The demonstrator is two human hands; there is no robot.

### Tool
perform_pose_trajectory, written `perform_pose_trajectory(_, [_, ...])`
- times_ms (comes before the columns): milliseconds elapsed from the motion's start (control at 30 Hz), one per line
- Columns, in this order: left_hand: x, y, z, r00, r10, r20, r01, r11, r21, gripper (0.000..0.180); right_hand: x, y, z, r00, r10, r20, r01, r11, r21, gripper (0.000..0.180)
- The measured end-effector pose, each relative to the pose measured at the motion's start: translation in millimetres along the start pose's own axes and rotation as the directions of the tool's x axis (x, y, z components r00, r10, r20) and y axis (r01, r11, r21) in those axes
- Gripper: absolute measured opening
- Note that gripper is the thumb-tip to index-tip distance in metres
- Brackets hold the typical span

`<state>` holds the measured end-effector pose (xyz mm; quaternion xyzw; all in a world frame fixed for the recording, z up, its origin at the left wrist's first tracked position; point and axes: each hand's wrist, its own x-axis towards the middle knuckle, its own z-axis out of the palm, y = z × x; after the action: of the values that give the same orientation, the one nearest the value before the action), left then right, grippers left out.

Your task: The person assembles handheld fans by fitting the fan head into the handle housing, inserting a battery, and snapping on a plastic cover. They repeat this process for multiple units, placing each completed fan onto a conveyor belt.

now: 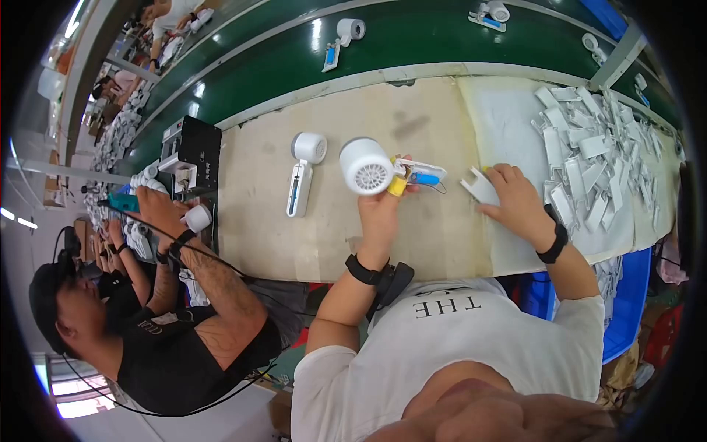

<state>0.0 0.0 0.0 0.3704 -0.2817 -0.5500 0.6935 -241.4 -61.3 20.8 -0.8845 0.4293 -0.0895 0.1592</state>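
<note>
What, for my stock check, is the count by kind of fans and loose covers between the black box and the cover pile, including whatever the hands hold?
Fans: 2
Loose covers: 1
Total: 3

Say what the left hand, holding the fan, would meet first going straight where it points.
Past the held fan, probably the pale rail beside the green belt; the tabletop between looks free, but the left hand may ride higher.

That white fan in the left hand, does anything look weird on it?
Yes: the handheld fan in the left hand has its handle open, with a blue battery and thin wire exposed. Otherwise, I see no clear damage.
</note>
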Motion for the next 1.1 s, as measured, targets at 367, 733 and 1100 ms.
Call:
perform_pose_trajectory(367, [0,-2,4,0.998,0.063,-0.004,-0.063,0.997,-0.047,0.035,33,-55,-28,0.991,-0.129,0.02,0.064,0.612,0.788,0.029])
perform_pose_trajectory(733, [-14,6,17,0.986,0.156,0.067,-0.153,0.987,-0.039,0.044,49,-63,-11,0.93,-0.181,-0.319,0.359,0.632,0.687,0.027])
perform_pose_trajectory(1100, [-13,5,34,0.953,0.303,-0.026,-0.304,0.951,-0.057,0.042,44,-88,-1,0.941,0.097,-0.326,0.222,0.552,0.804,0.024])
